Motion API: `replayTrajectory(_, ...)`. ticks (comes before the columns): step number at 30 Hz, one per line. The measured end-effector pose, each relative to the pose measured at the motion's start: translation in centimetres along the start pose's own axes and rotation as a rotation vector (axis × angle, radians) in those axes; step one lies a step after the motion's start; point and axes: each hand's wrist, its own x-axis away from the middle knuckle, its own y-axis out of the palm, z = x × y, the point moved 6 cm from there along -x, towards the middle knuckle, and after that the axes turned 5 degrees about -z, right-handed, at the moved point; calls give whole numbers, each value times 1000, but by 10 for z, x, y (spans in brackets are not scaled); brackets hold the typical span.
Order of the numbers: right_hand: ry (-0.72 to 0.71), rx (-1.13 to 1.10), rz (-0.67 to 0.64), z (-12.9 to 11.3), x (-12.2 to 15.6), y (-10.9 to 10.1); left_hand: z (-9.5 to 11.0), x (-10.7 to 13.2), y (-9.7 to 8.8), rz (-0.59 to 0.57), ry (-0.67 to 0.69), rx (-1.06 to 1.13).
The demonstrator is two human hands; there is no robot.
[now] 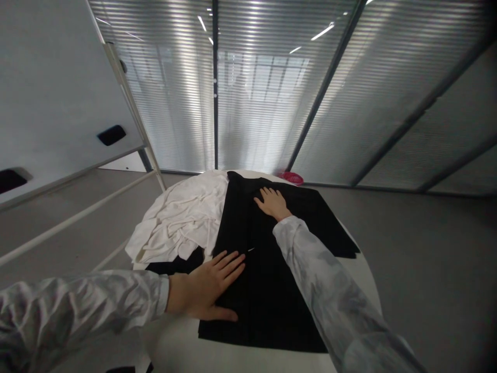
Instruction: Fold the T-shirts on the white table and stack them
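A black garment [275, 305] lies spread out flat, with what looks like a sleeve reaching to the right and a small white mark near its middle. My left hand [212, 287] rests palm down on its left part, fingers stretched and thumb apart. Farther up, near the garment's top, my right hand [273, 203] lies flat with its fingers spread. Neither hand grips anything. Crumpled white cloth [186, 212] is heaped beside the black garment on the left. A second piece of black cloth [178, 265] shows from under that heap.
All the cloth lies on a round white table [368, 282]. A pink basket [293, 178] sits beyond its far edge. Glass panels with blinds [252, 103] form the wall ahead. At left stands a whiteboard [58, 88] on a pale metal frame [77, 220].
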Motion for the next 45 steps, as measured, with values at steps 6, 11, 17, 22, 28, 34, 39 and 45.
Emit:
replayTrajectory(6, 109, -37, 5, 34, -3, -2, -1, 1, 1, 0, 2, 48)
replayTrajectory(11, 431, -94, 247, 109, 23, -26, -1, 3, 0, 34, -1, 70)
replayTrajectory(17, 842, -268, 166, 189, 68, -10, -4, 6, -1, 89, 20, 88)
replayTrajectory(22, 723, -446, 320, 185, 64, -18, -5, 7, 0, 91, 21, 89)
replayTrajectory(28, 455, -476, 592, 109, 24, -75, -4, 8, 3, 67, 2, 87)
replayTrajectory(34, -298, -495, 255, -25, -20, -107, -3, 6, 1, 55, -1, 89)
replayTrajectory(39, -287, -406, 180, -30, -9, -105, -6, 4, 0, 68, 0, 94)
replayTrajectory(45, -53, -64, -278, 19, 26, -59, -2, -2, -22, 114, -37, 113)
